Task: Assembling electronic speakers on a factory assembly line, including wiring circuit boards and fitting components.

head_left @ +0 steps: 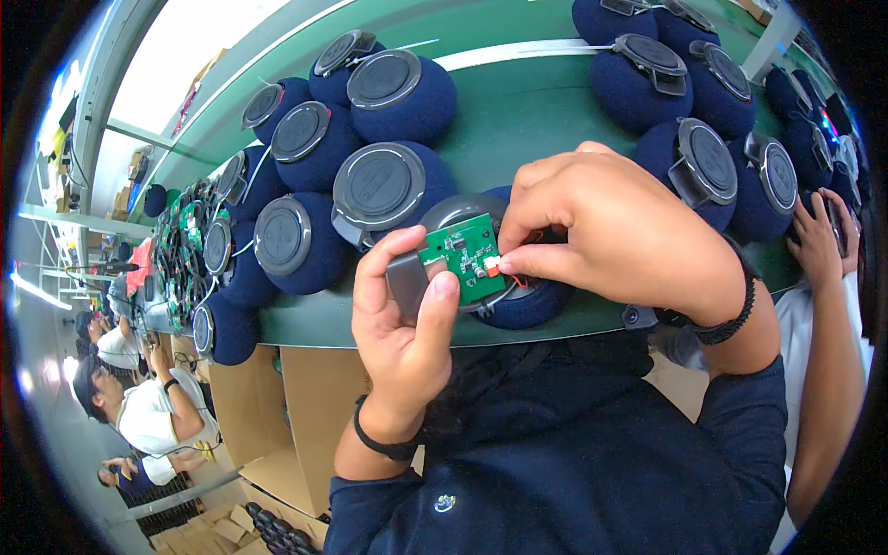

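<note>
My left hand [407, 319] grips a small green circuit board [465, 255] together with a grey plastic part [405, 282] behind it. My right hand [606, 227] pinches a small white connector with red wires [493, 267] at the board's right edge. Just beneath both hands sits a dark blue fabric-covered round speaker body [527, 303] on the green conveyor belt [518, 120]. Its top is mostly hidden by my hands.
Several more dark blue speaker bodies with grey round caps [379, 185] crowd the belt to the left, and others [708, 166] to the right. A co-worker's hand [819, 240] reaches in at the right. Other people sit along the line at lower left. Cardboard boxes [305, 416] stand under the belt.
</note>
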{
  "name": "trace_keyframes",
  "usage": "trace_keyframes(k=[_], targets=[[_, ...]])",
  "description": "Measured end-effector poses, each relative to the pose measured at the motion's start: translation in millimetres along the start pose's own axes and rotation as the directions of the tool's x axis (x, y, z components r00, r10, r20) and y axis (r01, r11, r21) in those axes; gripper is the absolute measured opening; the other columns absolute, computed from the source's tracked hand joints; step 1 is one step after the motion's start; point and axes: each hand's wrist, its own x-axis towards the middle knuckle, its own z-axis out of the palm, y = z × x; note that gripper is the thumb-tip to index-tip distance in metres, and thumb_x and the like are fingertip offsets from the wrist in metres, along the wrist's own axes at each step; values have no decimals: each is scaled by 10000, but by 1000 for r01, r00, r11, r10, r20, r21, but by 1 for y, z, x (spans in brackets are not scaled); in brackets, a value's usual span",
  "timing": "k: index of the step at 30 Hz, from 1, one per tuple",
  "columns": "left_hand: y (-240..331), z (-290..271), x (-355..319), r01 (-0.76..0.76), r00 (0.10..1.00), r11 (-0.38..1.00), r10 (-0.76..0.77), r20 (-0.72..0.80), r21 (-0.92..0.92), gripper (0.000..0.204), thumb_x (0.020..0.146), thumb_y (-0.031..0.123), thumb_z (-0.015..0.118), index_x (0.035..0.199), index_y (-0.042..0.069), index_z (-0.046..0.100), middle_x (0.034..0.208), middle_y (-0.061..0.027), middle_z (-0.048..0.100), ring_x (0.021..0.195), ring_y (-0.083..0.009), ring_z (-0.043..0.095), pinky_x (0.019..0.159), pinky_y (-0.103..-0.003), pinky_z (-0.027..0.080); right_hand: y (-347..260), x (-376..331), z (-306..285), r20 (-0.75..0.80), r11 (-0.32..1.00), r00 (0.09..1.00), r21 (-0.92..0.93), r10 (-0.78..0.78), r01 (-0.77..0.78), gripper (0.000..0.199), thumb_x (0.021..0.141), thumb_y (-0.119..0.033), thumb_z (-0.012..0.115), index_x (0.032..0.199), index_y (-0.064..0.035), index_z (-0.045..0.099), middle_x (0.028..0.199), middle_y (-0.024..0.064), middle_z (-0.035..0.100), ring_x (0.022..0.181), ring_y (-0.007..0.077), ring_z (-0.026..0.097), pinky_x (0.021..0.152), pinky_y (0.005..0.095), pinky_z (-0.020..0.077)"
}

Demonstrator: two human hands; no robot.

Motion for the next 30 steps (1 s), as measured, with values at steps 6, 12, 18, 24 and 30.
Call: trace_keyframes(k=[6, 12, 18, 24, 30], targets=[[-1, -1, 6, -15, 1000, 999, 16, -16, 49, 421, 982, 50, 651, 1382, -4, 531, 1168, -54, 642, 1038, -101, 601, 947, -261, 473, 7, -5, 11, -133, 992, 986, 61, -102, 110, 148, 838, -187, 764, 879, -45, 768, 853, 136, 689, 816, 344, 684, 715, 431, 528], [-3, 1, 6, -11, 1000, 999, 12, 26, -31, 442, 988, 24, 664, 1403, 13, 515, 1135, -39, 654, 986, -74, 605, 883, -235, 483, 8, -9, 13, -132, 979, 991, 203, 9, 18, 129, 835, -154, 786, 866, -33, 754, 838, 143, 670, 789, 339, 671, 700, 407, 517], [-2, 1, 3, 6, 1000, 1000, -6, 10, 12, 428, 992, 73, 660, 1389, 3, 518, 1065, -20, 656, 974, -73, 599, 894, -238, 476, 7, -9, 16, -194, 967, 976, 252, 99, -48, 239, 797, -184, 845, 838, -17, 679, 844, 139, 645, 759, 287, 652, 675, 389, 499], [-3, 3, 2, -29, 999, 1000, 29, 29, 7, 450, 988, 27, 671, 1408, 9, 509, 1086, -40, 674, 922, -55, 603, 832, -209, 480, 8, -4, 8, -148, 966, 984, 253, 96, -56, 290, 781, -195, 863, 802, -20, 633, 734, 102, 583, 669, 228, 571, 616, 354, 452], [2, 3, 1, -26, 999, 995, 22, 40, 100, 446, 986, 27, 671, 1400, 1, 510, 1110, -57, 676, 959, -66, 616, 861, -221, 491, 9, -4, 0, 14, 938, 986, 308, 164, -161, 282, 798, -210, 862, 812, -24, 649, 657, 59, 522, 623, 178, 502, 595, 322, 421]])
